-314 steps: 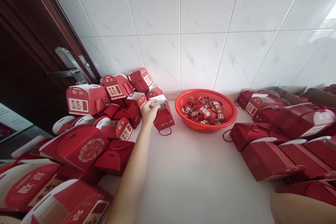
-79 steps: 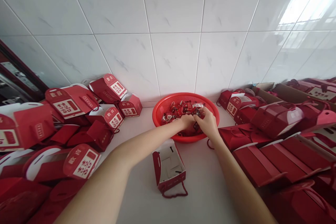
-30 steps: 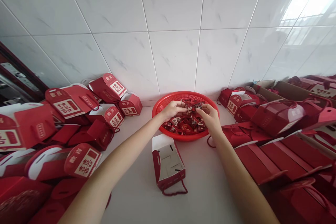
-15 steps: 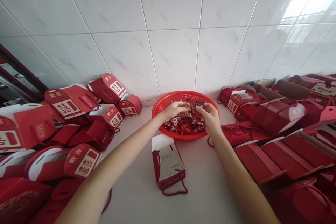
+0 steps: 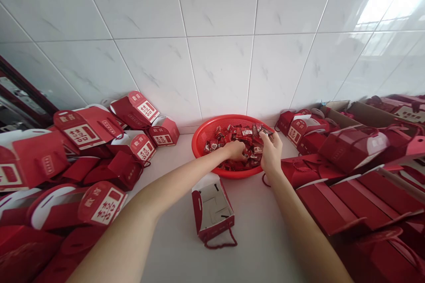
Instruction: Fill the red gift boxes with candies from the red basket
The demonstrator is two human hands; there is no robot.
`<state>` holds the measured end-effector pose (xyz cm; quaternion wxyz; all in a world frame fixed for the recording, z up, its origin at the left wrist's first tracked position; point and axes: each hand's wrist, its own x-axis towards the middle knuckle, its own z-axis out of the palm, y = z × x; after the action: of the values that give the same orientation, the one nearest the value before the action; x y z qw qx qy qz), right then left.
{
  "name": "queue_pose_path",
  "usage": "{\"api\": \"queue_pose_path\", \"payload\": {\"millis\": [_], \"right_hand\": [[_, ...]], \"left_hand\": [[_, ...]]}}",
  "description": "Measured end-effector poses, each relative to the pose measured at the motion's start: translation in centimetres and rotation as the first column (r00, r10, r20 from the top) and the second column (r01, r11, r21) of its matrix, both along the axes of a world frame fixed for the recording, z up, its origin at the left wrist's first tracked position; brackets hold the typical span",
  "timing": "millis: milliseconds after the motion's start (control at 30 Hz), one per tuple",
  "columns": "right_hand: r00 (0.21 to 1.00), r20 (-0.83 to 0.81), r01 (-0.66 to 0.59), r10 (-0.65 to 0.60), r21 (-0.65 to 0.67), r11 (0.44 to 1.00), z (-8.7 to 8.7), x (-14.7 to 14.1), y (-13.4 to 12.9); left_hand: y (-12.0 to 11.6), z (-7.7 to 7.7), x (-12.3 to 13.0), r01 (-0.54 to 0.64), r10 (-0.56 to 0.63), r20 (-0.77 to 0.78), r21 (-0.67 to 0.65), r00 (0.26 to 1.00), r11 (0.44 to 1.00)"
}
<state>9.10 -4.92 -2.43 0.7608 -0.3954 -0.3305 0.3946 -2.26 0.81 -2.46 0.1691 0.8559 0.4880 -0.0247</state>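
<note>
A red plastic basket (image 5: 200, 135) holds many small wrapped candies (image 5: 229, 134) in red and dark wrappers. My left hand (image 5: 236, 150) reaches down into the candies, its fingers curled and the tips hidden among the wrappers. Over the basket's right side, my right hand (image 5: 271, 152) is closed on some wrapped candies (image 5: 258, 131) held between thumb and fingers. In front of the basket stands an open red gift box (image 5: 215, 205), its white inside bare and a dark red cord handle (image 5: 223, 245) hanging at its near side.
Red gift boxes with white labels (image 5: 81, 135) are piled on the left. More red boxes (image 5: 341, 199) lie on the right, with a cardboard carton (image 5: 357, 112) behind them. A white tiled wall (image 5: 219, 75) rises behind the white tabletop (image 5: 252, 225).
My left hand has moved right and down into the candies, its fingers curling. My right hand has shifted slightly right and holds candies up near the basket's right rim.
</note>
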Motion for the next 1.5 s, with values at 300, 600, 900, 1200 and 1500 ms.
{"api": "queue_pose_path", "payload": {"millis": [300, 600, 900, 1200, 1500], "right_hand": [[0.99, -0.08, 0.106, -0.113, -0.086, 0.991, -0.3, 0.6, 0.5], [0.978, -0.158, 0.123, -0.132, -0.069, 0.99, -0.2, 0.8, 0.7], [0.982, -0.131, 0.128, -0.135, -0.059, 0.99, -0.3, 0.9, 0.7], [0.96, -0.254, 0.103, -0.12, -0.08, 0.992, 0.6, 0.4, 0.2], [0.966, -0.252, 0.049, -0.061, -0.057, 0.997, 0.9, 0.2, 0.0]], "left_hand": [[2.2, 2.9, -5.8, -0.144, 0.154, -0.07, 0.136, 0.986, 0.98], [2.1, 2.3, -2.2, -0.078, 0.042, 0.138, 0.272, 0.99, 0.959], [3.7, 1.8, -2.4, 0.001, -0.047, 0.214, 0.211, 0.976, 0.978], [5.5, 2.8, -7.1, -0.13, 0.142, 0.666, -0.069, 0.732, 0.989], [5.4, 2.3, -9.8, -0.209, 0.212, 0.614, -0.077, 0.76, 0.975]]}}
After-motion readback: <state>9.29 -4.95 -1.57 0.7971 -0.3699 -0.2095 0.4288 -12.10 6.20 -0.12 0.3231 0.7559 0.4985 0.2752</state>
